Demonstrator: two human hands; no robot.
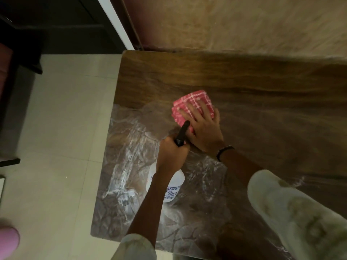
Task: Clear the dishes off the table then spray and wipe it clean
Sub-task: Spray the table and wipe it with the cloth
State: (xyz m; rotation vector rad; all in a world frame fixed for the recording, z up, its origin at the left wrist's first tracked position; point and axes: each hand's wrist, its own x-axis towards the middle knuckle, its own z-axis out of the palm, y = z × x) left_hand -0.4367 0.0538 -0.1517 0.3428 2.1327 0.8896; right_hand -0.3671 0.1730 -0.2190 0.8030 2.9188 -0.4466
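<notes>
A folded pink checked cloth (pixel 189 102) lies on the wooden table (pixel 244 87), near its left part. My right hand (pixel 203 126) presses flat on the cloth with straight fingers. My left hand (pixel 171 153) grips the black trigger head (pixel 183 133) of a white spray bottle (pixel 172 186), which hangs below the hand above the table. The nozzle points toward the cloth and touches or nearly touches its near edge. The near left area of the table (pixel 127 166) looks wet and streaked with white smears.
The table's left edge (pixel 105 166) borders a pale tiled floor (pixel 62 128). A beige wall (pixel 244 21) runs along the table's far edge. Dark furniture (pixel 20 53) stands at the far left. A pink object (pixel 8 241) shows at the bottom left corner.
</notes>
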